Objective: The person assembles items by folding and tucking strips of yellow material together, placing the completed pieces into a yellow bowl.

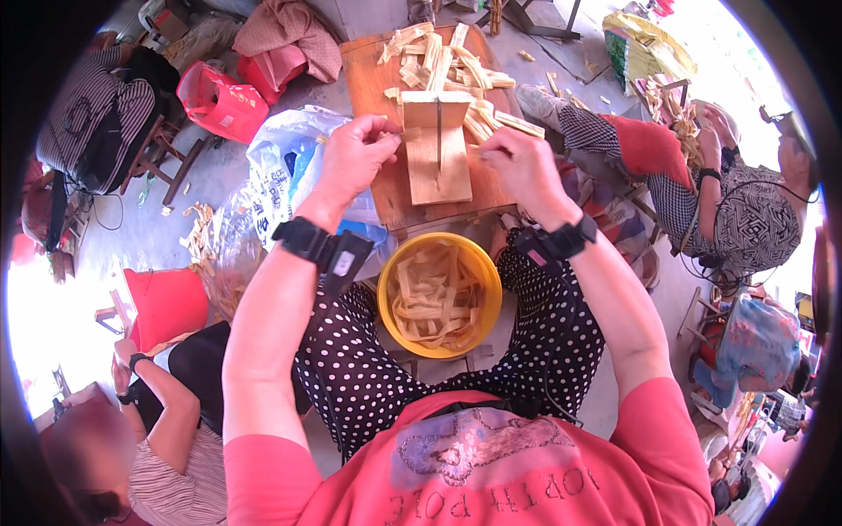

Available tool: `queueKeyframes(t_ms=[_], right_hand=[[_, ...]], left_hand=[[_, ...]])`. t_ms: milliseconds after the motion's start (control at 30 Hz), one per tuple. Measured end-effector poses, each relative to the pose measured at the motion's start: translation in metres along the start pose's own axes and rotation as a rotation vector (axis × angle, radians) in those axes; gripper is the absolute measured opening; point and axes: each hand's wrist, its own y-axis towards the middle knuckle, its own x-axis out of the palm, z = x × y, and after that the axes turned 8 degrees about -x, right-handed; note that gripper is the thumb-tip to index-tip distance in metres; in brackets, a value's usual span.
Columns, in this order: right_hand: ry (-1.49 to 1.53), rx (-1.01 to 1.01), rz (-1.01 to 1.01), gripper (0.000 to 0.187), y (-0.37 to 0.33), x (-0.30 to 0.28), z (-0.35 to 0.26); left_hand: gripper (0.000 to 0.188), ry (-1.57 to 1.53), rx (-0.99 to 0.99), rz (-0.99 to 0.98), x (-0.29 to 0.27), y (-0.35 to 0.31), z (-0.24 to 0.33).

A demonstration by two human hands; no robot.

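Observation:
A wooden stand with an upright board and a dark narrow upright line down its middle rests on a reddish-brown board in front of me. At its left side my left hand is closed, thumb and fingertips pinched together. On the other side my right hand is closed in a similar pinch. What either hand holds, if anything, is too small to make out. Behind the stand lies a heap of pale yellow flat strips. Between my knees sits a yellow bucket holding more thin pale strips.
A white and blue plastic bag lies left of the board. Farther left are a red bag and a red container. People sit close by on both sides; the person at right handles strips. A green and yellow sack stands far right.

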Motion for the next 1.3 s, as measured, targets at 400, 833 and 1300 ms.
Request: queueKeyframes(t_ms=[400,833,1300], right_hand=[[0.220,0.068,-0.283,0.025,-0.052,-0.036,-0.158],[0.468,0.321,-0.249,0.027,-0.197,-0.024,-0.303],[0.319,0.834,-0.450,0.034,-0.352,0.138,-0.039]], left_hand=[[0.041,-0.467,-0.241,-0.449,0.005,-0.161,0.099],[0.033,-0.386,-0.105,0.017,0.009,-0.361,0.082],[0.023,-0.499,-0.586,0.158,0.157,-0.401,-0.146]])
